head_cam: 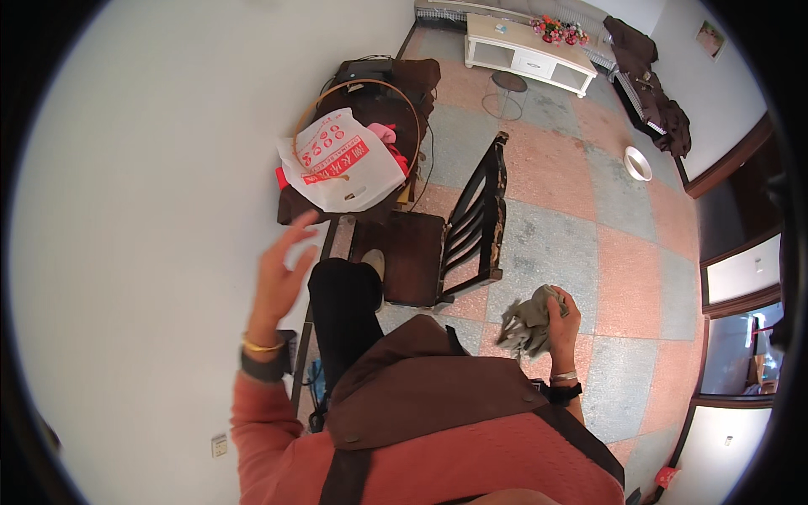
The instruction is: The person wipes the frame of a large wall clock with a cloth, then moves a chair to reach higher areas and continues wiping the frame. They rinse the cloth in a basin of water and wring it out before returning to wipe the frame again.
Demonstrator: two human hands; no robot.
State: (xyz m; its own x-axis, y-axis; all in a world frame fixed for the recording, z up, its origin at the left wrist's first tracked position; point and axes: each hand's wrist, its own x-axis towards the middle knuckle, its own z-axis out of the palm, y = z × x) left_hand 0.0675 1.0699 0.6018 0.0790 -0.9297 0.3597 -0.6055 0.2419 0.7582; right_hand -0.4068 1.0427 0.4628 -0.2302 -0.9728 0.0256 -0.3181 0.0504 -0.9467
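My left hand [281,271] is raised beside the white wall with its fingers apart, holding nothing. Just beyond its fingertips lies a white plastic bag [344,161] with red printing, on top of a dark brown covered surface [303,211]. A thin tan hoop [385,84], perhaps a basket handle, arches around the bag. Pink and red cloth [382,132] shows at the bag's right side. On the other side, my right hand [564,325] grips a crumpled grey-green cloth [532,319], which hangs loosely above the tiled floor.
A dark wooden chair [413,259] with a worn slatted back stands ahead, close to my leg. Farther off are a round stool [509,82], a white low cabinet [530,53] with flowers [558,30], and a white basin [637,164] on the floor. Dark-framed doorways line the right.
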